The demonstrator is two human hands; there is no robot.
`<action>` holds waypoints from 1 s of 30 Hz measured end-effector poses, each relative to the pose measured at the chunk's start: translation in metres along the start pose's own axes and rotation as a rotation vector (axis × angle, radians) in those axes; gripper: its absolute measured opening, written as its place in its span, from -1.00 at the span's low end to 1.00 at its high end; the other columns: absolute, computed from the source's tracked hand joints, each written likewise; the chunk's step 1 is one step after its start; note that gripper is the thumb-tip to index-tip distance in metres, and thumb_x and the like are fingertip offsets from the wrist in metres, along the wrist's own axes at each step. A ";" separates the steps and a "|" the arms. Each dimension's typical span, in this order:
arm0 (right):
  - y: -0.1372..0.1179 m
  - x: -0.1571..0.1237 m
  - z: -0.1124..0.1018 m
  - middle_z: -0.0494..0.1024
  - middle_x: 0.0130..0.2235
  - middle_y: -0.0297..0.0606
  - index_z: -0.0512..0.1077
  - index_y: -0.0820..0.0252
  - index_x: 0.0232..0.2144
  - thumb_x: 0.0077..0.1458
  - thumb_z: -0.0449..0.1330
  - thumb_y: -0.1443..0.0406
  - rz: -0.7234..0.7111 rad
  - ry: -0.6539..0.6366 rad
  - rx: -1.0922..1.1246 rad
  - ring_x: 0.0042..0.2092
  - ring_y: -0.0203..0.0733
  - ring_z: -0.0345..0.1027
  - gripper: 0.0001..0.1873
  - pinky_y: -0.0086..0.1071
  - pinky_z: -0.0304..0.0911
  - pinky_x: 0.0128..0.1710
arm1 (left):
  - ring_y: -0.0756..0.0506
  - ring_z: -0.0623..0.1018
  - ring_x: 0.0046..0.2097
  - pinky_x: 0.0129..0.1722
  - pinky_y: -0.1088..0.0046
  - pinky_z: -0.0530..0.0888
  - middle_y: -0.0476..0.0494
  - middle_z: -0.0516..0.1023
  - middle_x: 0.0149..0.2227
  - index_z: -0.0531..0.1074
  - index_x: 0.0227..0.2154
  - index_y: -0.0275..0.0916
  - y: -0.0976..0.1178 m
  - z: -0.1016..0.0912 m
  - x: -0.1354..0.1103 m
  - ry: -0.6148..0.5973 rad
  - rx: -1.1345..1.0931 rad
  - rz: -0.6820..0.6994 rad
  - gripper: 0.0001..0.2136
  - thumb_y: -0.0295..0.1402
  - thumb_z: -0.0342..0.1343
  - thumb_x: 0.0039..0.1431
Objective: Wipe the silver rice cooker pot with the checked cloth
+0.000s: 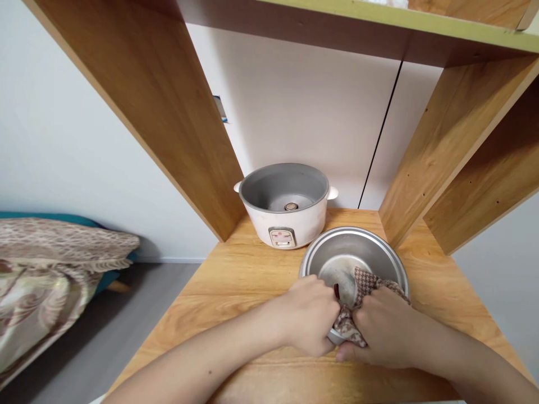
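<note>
A round metal inner pot (311, 264) sits on the wooden surface before me. My left hand (311, 314) is closed over its near left rim, thumb on the outside. My right hand (383, 325) is closed on a brown-and-white patterned cloth (366, 280), which is folded over the near rim and hangs partly into the pot. A small dark red piece (336, 290) shows beside my left fingers; I cannot make out what it is. Behind the pot stands the white rice cooker body (290, 224), lidless, with a grey interior and a round heating-plate centre.
Wooden uprights (168, 112) flank the work surface (219, 286), and a shelf (320, 33) with a yellow-green edge runs overhead. A white panel with a black cord (381, 132) forms the back. On the left, a sofa (63, 280) covered with patterned throws stands on the grey floor.
</note>
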State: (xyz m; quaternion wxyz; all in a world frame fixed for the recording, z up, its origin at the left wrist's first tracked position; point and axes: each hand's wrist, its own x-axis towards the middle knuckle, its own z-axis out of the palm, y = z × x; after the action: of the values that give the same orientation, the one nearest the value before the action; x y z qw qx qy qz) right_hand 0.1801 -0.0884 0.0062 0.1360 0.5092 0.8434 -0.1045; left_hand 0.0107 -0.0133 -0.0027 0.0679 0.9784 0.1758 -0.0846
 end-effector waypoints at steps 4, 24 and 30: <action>-0.007 -0.001 0.009 0.58 -0.50 0.00 0.56 0.27 -0.45 0.22 -0.10 -0.26 0.036 0.021 -0.080 -0.47 0.04 0.50 -0.20 -0.22 0.25 -0.46 | -0.33 0.61 -0.47 -0.48 0.19 0.49 -0.27 0.58 -0.57 0.57 -0.59 -0.23 0.000 0.001 0.000 -0.019 -0.006 -0.009 -0.78 -0.17 0.20 -0.11; -0.003 0.000 0.000 0.58 -0.44 0.01 0.59 0.27 -0.39 0.15 -0.17 -0.35 0.048 0.011 0.015 -0.37 0.13 0.51 -0.10 -0.11 0.30 -0.33 | -0.31 0.63 -0.44 -0.48 0.23 0.47 -0.26 0.61 -0.53 0.57 -0.56 -0.22 -0.001 -0.002 -0.001 -0.039 0.004 -0.006 -0.77 -0.16 0.18 -0.07; 0.002 -0.002 -0.004 0.63 -0.36 0.02 0.60 0.24 -0.36 0.13 -0.10 -0.33 0.026 -0.009 0.109 -0.30 0.15 0.52 -0.16 -0.06 0.30 -0.22 | -0.29 0.62 -0.45 -0.46 0.24 0.48 -0.26 0.62 -0.52 0.59 -0.54 -0.23 -0.001 -0.005 0.000 -0.067 0.010 0.013 -0.74 -0.12 0.19 -0.07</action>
State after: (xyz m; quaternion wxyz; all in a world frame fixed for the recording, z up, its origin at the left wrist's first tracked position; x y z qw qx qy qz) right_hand 0.1821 -0.0875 0.0107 0.1132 0.5263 0.8291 -0.1511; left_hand 0.0108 -0.0113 0.0016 0.0692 0.9766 0.1663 -0.1176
